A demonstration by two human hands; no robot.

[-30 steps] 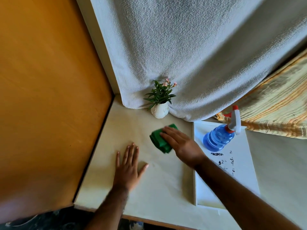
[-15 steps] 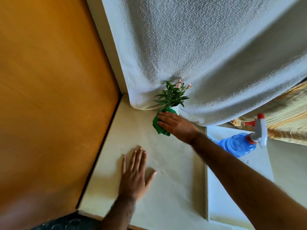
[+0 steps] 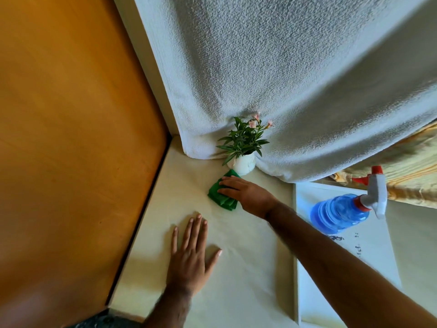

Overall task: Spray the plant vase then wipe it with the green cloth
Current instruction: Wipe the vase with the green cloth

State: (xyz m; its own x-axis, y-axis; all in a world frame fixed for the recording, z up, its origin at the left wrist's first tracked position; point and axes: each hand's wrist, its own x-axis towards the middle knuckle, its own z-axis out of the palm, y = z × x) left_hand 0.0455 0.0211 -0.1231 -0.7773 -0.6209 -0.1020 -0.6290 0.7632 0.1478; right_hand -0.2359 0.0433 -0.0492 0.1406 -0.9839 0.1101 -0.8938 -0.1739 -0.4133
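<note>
A small white plant vase (image 3: pixel 243 165) with green leaves and pink flowers stands at the back of the cream table, against a hanging white towel. Just in front of it lies the folded green cloth (image 3: pixel 221 196), its far tip touching the vase's base. My right hand (image 3: pixel 246 194) rests on the cloth with its fingers laid over it, holding it. My left hand (image 3: pixel 191 256) lies flat on the table, fingers spread, holding nothing. A blue spray bottle (image 3: pixel 343 211) with a white and red trigger head lies on its side to the right.
An orange wooden panel (image 3: pixel 71 150) walls off the left side. The white towel (image 3: pixel 283 79) hangs behind the vase. A white board (image 3: pixel 369 261) with dark marks lies under the bottle at the right. Striped yellow fabric (image 3: pixel 413 162) sits at the far right.
My right hand carried the green cloth up against the vase, then drew it back down a little, so the vase's body shows again. My left hand stays flat on the table.
</note>
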